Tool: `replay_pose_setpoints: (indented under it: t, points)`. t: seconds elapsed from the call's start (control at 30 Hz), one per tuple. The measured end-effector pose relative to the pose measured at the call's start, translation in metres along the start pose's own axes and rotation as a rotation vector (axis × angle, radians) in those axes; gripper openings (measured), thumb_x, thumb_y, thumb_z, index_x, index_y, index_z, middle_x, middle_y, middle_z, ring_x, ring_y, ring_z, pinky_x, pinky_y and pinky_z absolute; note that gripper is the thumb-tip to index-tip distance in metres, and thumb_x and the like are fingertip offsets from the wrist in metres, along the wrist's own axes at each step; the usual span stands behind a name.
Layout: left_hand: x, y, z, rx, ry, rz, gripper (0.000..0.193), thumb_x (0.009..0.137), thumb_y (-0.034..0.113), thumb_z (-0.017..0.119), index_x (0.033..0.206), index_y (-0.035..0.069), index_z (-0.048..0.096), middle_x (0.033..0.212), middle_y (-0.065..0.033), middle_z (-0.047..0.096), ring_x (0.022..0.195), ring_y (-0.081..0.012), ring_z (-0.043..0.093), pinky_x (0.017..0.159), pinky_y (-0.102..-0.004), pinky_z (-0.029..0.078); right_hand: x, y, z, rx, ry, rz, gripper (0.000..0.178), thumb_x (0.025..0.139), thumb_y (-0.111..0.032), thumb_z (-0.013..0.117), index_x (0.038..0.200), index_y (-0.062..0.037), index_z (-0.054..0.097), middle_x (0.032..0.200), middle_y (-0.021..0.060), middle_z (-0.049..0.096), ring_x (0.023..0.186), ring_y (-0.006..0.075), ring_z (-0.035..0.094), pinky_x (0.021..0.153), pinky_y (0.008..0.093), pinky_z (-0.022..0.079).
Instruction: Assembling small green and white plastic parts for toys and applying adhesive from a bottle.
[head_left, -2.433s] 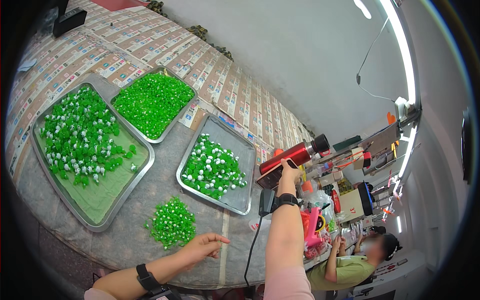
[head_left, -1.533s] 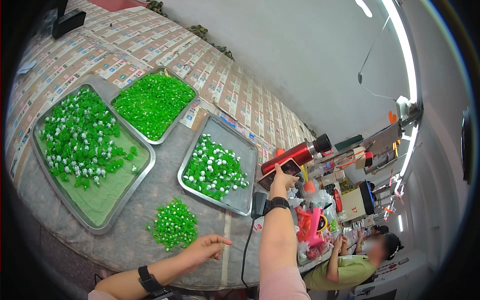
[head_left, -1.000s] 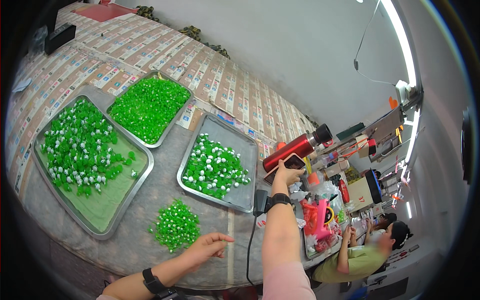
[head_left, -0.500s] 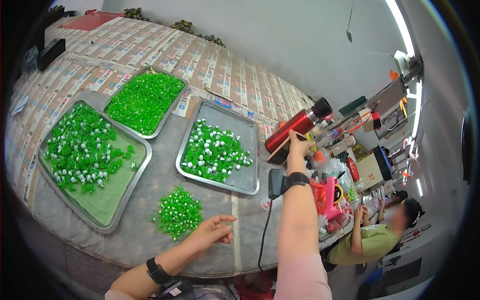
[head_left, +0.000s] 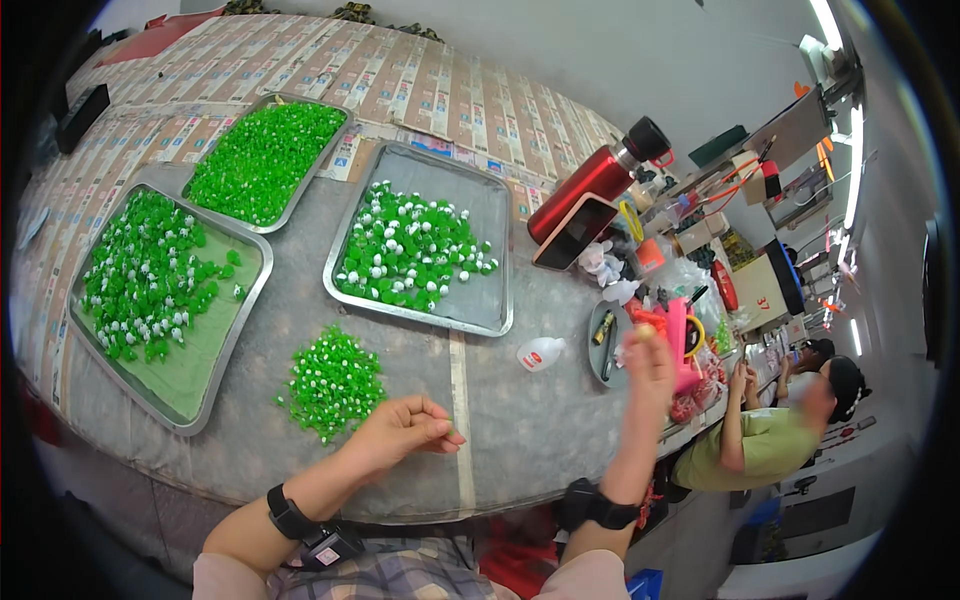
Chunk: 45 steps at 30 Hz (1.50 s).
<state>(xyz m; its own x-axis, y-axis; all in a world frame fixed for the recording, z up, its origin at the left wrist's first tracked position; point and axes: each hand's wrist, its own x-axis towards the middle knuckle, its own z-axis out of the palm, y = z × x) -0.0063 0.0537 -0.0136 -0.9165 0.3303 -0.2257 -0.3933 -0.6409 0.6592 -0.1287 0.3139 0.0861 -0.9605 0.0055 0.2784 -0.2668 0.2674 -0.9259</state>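
My left hand (head_left: 408,436) is over the grey cloth, just right of a pile of small green and white plastic pieces (head_left: 335,384). Its fingers are curled and pressed together; whatever they pinch is too small to tell. My right hand (head_left: 650,372) is raised beside a pink tape dispenser (head_left: 684,345) and a grey dish (head_left: 597,362) with pens in it. The fingertips are pinched, with a small pale yellowish spot at them that motion blurs. A phone (head_left: 577,232) leans against a red thermos flask (head_left: 590,190) ahead of that hand.
Three metal trays hold green pieces: one at the left (head_left: 190,420), another at the far left (head_left: 270,226), the third in the middle (head_left: 480,325). A small white bottle (head_left: 541,353) lies near the dish. At the right sits a person in a green shirt (head_left: 745,450).
My right hand has left the phone by the flask and come back toward me, beside the tape dispenser. The left hand stays near the pile, fingers more curled. The view has shifted.
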Motion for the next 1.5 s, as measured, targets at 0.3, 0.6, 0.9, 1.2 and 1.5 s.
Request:
replay_pose_setpoints:
  t: [0.3, 0.6, 0.9, 1.2, 1.5]
  points:
    - [-0.05, 0.009, -0.003, 1.203, 0.037, 0.277, 0.013, 0.078, 0.017, 0.055, 0.089, 0.01, 0.055, 0.08, -0.006, 0.059, 0.071, -0.0225, 0.057, 0.062, -0.0301, 0.044, -0.015, 0.082, 0.059, 0.001, -0.256, 0.283, 0.048, 0.069, -0.01, 0.067, 0.11, 0.0007, 0.045, 0.095, 0.0053, 0.053, 0.082, 0.0113, 0.052, 0.069, 0.0233, 0.043]
    - [-0.039, 0.003, -0.029, 1.207, 0.044, 0.372, 0.013, 0.079, 0.017, 0.054, 0.088, 0.008, 0.054, 0.077, -0.0074, 0.056, 0.075, -0.0229, 0.055, 0.064, -0.031, 0.044, -0.015, 0.093, 0.064, 0.098, -0.202, 0.18, 0.033, 0.075, -0.011, 0.062, 0.103, 0.0011, 0.05, 0.095, 0.0063, 0.054, 0.085, 0.0108, 0.052, 0.069, 0.0231, 0.043]
    - [-0.034, 0.032, -0.029, 0.643, 0.243, 0.235, 0.011, 0.082, 0.012, 0.052, 0.089, 0.003, 0.054, 0.085, -0.0057, 0.06, 0.078, -0.0137, 0.058, 0.067, -0.0256, 0.045, -0.02, 0.037, 0.079, 0.193, -0.174, 0.145, 0.037, 0.08, -0.017, 0.055, 0.11, -0.0005, 0.042, 0.101, 0.0104, 0.056, 0.08, 0.0096, 0.051, 0.065, 0.0209, 0.042]
    - [-0.031, 0.06, -0.007, 0.024, 0.299, 0.088, 0.018, 0.081, 0.013, 0.055, 0.094, 0.0, 0.055, 0.083, -0.0088, 0.06, 0.073, -0.0126, 0.059, 0.066, -0.0246, 0.05, -0.031, -0.001, 0.127, 0.423, -0.351, 0.088, 0.048, 0.071, -0.031, 0.066, 0.103, -0.0018, 0.045, 0.088, 0.0054, 0.055, 0.079, 0.0097, 0.05, 0.065, 0.0224, 0.04]
    - [-0.02, 0.04, -0.024, -0.154, 0.318, -0.027, 0.019, 0.081, 0.008, 0.054, 0.097, -0.001, 0.056, 0.084, -0.0097, 0.06, 0.074, -0.0135, 0.06, 0.068, -0.0246, 0.051, -0.043, -0.023, 0.136, 0.406, 0.053, -0.124, 0.062, 0.06, -0.048, 0.07, 0.091, -0.0038, 0.04, 0.075, 0.0023, 0.041, 0.068, 0.0107, 0.039, 0.056, 0.0231, 0.034]
